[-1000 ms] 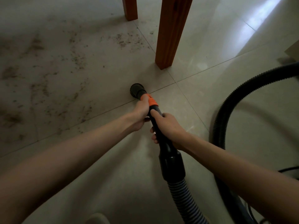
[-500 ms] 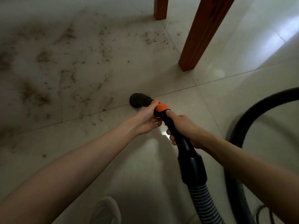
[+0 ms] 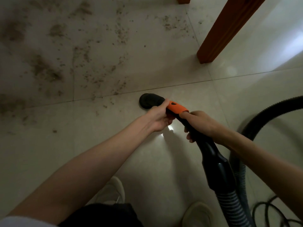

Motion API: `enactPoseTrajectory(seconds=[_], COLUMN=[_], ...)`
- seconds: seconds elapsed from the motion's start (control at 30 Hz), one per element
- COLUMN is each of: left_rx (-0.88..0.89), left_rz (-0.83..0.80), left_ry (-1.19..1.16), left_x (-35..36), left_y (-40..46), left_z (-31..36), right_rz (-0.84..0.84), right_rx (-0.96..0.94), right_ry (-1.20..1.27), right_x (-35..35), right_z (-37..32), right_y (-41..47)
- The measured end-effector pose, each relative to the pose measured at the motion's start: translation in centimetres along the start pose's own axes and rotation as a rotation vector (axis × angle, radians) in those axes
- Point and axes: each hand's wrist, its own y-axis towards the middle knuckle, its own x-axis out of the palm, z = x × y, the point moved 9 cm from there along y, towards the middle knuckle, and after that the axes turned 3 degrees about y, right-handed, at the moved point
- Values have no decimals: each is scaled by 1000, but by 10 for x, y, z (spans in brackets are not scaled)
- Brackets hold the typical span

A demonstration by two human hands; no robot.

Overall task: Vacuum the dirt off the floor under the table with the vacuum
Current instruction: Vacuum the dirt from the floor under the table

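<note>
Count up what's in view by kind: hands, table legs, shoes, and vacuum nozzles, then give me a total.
Hands: 2, the left hand and the right hand, both holding the vacuum wand
Wooden table legs: 2, the near leg and the far leg
Shoes: 2, the left shoe and the right shoe
Vacuum nozzles: 1, the black nozzle
Total: 7

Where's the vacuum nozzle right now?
Head view, centre: the black nozzle sits on the tile floor just ahead of the left hand, near the dirt.

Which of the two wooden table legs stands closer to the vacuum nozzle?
The big leg at right, its foot fully visible; the other just peeks in at the top edge, farther from the nozzle.
</note>
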Motion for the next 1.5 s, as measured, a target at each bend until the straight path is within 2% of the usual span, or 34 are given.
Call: enactPoseTrajectory(seconds=[0.3,0.8,1.2,1.5], left_rx=[10,215,144,158], left_rz=[17,64,17,35], left_ry=[-78,-276,-243,-181], left_x=[-1,-17,-19,-22], left_y=[6,6,-2,-4], left_z=[2,66,46,29], right_rz=[-3,15,33,-1], right_rx=[-50,-85,-82,-95], right_ry=[-37,-29,-115,-145], right_x=[-1,9,17,25], right_z=[-4,-61,-52,-36], right_y=[7,46,34,24])
